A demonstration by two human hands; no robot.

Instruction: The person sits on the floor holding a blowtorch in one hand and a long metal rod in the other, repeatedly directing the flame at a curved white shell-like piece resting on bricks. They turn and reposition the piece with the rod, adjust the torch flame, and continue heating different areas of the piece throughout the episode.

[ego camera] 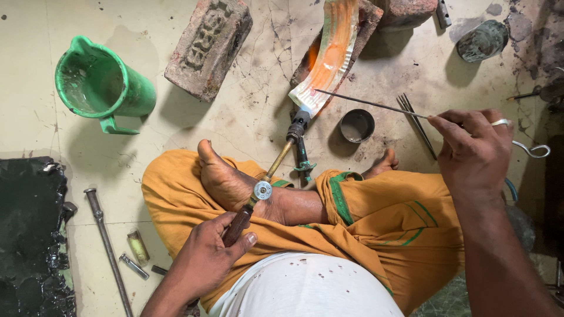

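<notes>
My left hand [207, 258] grips the dark wooden handle of a brass blowtorch [271, 171], whose black nozzle points at a curved metal sheet [329, 56] glowing orange. The sheet leans on a brick [365, 26]. My right hand [473, 147], with a ring on one finger, pinches a thin metal rod [370, 104] whose tip touches the sheet's lower edge near the nozzle. The rod's other end curls into a hook [533, 151]. I sit cross-legged in orange cloth, bare feet under the torch.
A green plastic jug [103, 85] stands at the left, next to a stamped brick [208, 44]. A small round tin [357, 125] and tweezers [416, 120] lie near the sheet. A dark slab [32, 235], a steel rod [108, 246] and small metal pieces lie at lower left.
</notes>
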